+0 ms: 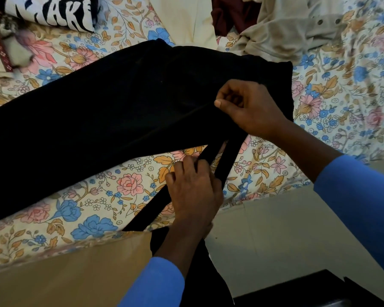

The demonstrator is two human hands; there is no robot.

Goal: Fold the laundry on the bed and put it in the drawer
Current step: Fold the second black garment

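A large black garment (111, 107) lies spread across the flowered bedsheet (93, 204), reaching from the left edge to the middle right. Two narrow black straps (228, 151) run from it toward the bed's near edge. My right hand (248, 107) pinches the garment's cloth near where the straps start, thumb pressed against curled fingers. My left hand (193, 189) grips one strap lower down, over the sheet, with its fingers curled round it. Both arms wear blue sleeves. No drawer is in view.
More laundry sits at the far side of the bed: a black piece with white letters (51, 12), a cream cloth (186, 18), a maroon item (231, 14) and a beige buttoned garment (286, 29). Pale floor (264, 240) and a dark object (308, 291) lie at lower right.
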